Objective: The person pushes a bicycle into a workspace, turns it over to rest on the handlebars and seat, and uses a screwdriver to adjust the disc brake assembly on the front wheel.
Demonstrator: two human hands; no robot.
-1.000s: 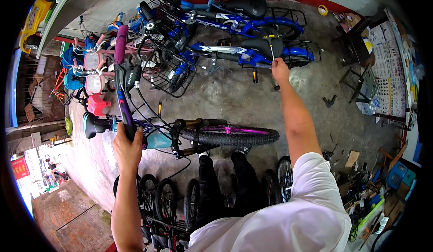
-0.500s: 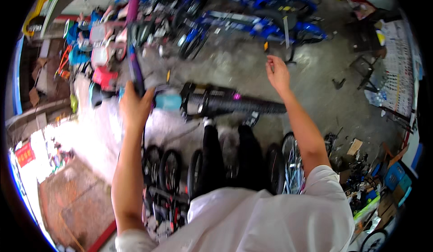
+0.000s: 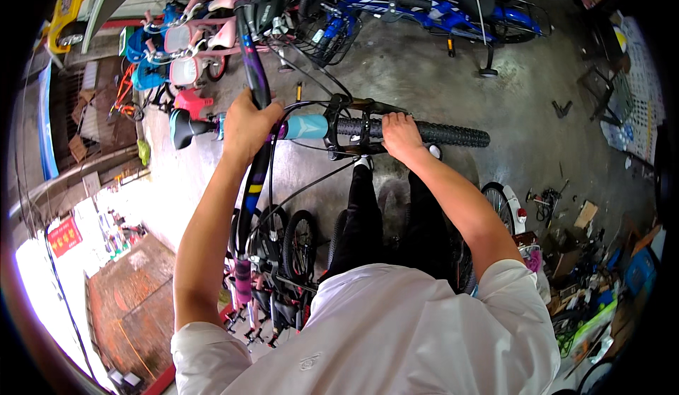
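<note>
A bicycle stands crosswise before me, its light-blue frame tube (image 3: 305, 126) running from the dark saddle (image 3: 185, 129) on the left to the knobby front tyre (image 3: 453, 134) on the right. My left hand (image 3: 247, 128) is closed around the middle of the dark, purple-patterned handlebar (image 3: 253, 62), which has pink grips (image 3: 242, 279) at its ends. Over at the front wheel, my right hand (image 3: 402, 136) is closed over the top of the tyre, next to the black fork (image 3: 359, 133). Its fingertips are curled and partly hidden. Black cables loop around the bar and fork.
Blue bicycles (image 3: 431, 13) stand at the far side, and small pink bicycles (image 3: 185, 38) at the far left. More bicycles (image 3: 300, 243) are lined up by my legs. Loose parts and boxes (image 3: 566, 253) clutter the near right. A metal bracket (image 3: 562, 108) lies on the concrete floor.
My right hand has come down from the air at the right onto the front tyre. My left hand stays on the handlebar. The front wheel has swung away from me, and the view has shifted.
</note>
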